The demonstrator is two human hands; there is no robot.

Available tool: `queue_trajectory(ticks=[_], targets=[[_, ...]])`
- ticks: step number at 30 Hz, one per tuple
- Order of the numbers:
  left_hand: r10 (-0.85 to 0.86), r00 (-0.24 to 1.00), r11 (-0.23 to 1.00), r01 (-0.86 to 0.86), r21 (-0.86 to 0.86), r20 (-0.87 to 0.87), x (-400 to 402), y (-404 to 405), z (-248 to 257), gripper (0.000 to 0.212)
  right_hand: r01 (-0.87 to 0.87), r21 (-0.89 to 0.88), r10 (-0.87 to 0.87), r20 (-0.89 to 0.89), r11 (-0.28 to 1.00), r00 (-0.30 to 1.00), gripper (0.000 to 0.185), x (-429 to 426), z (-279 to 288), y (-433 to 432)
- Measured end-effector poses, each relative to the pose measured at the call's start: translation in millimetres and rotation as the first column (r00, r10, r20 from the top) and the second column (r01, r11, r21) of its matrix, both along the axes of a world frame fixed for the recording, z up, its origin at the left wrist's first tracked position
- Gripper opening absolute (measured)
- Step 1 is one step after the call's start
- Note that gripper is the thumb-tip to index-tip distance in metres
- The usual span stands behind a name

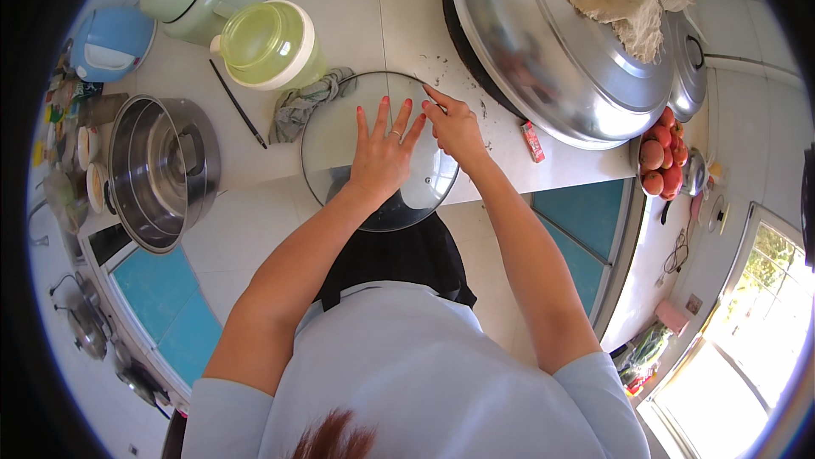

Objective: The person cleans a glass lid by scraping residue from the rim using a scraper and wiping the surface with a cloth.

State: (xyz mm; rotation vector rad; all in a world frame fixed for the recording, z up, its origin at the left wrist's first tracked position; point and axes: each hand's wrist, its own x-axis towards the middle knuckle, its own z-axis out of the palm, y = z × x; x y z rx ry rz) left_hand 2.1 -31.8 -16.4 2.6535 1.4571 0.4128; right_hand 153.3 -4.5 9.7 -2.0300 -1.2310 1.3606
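A round clear glass pot lid [331, 153] with a thin dark metal rim overlaps the front edge of the counter. A small hole with a metal ring shows in the glass, and no knob is seen on it. My left hand [384, 156] lies palm down over the glass, fingers spread, a ring on one finger. At the far right of the rim, my right hand [455, 128] pinches the edge between thumb and index finger. Its other fingers are curled and partly hidden. A crumpled grey patterned cloth [299, 109] lies against the lid's far left side.
A yellow-green lidded container [270, 45], a black stick [239, 104] and a deep steel pot [204, 172] stand or lie leftward. Rightward are a large domed metal lid [541, 58], a small red box [533, 142] and a bowl of tomatoes [665, 153]. Dark crumbs dot the white counter [344, 7].
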Motion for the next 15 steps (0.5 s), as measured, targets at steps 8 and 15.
queue_trajectory(ticks=[8, 15], targets=[[-0.014, 0.999, 1.0, 0.013, -0.024, -0.041, 3, 1, 1, 0.053, 0.068, -0.139, -0.091, -0.165, 0.988, 0.982, 0.04, 1, 9, 7], [0.023, 1.0, 0.999, -0.023, 0.033, -0.016, -2, -1, -9, 0.053, -0.324, -0.015, 0.313, 0.296, 0.946, 0.902, 0.035, 42, 19, -23]])
